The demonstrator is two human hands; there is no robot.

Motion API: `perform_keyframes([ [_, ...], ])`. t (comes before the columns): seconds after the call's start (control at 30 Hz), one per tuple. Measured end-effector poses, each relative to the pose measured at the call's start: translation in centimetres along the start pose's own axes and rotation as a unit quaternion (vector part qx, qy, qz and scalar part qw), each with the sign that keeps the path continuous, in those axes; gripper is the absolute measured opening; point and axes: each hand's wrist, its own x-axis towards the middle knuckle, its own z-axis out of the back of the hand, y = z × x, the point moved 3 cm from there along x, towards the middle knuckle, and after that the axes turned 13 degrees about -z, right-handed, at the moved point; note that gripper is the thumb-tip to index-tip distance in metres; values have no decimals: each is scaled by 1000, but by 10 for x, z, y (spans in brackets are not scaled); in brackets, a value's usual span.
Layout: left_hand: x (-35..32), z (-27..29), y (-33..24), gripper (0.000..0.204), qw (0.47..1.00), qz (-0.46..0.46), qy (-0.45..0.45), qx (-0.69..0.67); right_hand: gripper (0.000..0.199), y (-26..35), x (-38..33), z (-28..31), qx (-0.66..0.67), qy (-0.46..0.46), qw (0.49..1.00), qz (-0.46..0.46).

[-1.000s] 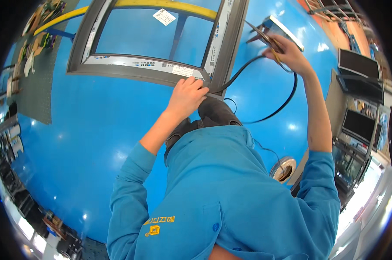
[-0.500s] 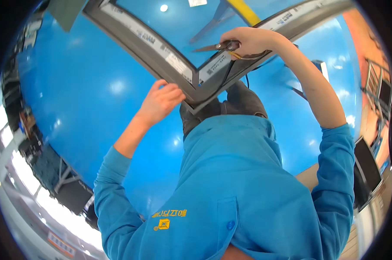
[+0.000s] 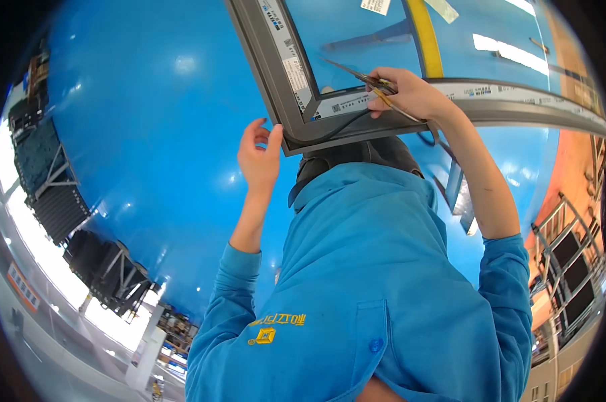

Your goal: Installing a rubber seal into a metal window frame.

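The grey window frame (image 3: pixel 296 127) has swung since a second ago — then its corner lay off to the right of both hands and a black rubber gasket looped free beside it, and now that corner sits right between the hands, just above the person's chest. The right hand (image 3: pixel 410 94) has come in from the outer side and is closed round a pair of slim scissors (image 3: pixel 356 75), pressed against the frame's lower rail; the left hand (image 3: pixel 259 155) has let go and stands open, fingers loosely spread, just beside the corner's outer edge without quite touching. I'd judge the work has moved from feeding the seal to trimming it at the corner. The scissors' long axis runs slantwise, tips pointing up and away to the left of the right hand, over the blue pane inside the frame. A short stretch of black gasket (image 3: pixel 336 126) shows under the right hand, lying along the rail toward the corner — the rest is hidden.
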Motion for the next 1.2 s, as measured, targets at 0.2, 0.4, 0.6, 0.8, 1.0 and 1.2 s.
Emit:
perform_keyframes([
  [0.2, 14, -2, 3, 28, 950, 187, 240, 71, 29, 17, 25, 0, -215, -18, 972, 97],
  [0.4, 31, -7, -20, 33, 888, 248, 349, 170, 33, 10, 29, 2, -262, 52, 955, 126],
  [0.6, 27, -6, -20, 31, 873, 244, 376, 193, 37, -17, 32, -10, -170, 102, 969, 150],
  [0.8, 27, -4, -10, 30, 875, 219, 394, 177, 39, -31, 46, -28, -151, 119, 955, 225],
  [1.0, 31, -6, -14, 32, 873, 233, 412, 121, 39, -25, 45, -28, -123, 168, 966, 151],
  [1.2, 34, -9, -12, 37, 834, 134, 456, 281, 38, -32, 51, -48, -161, 141, 965, 148],
])
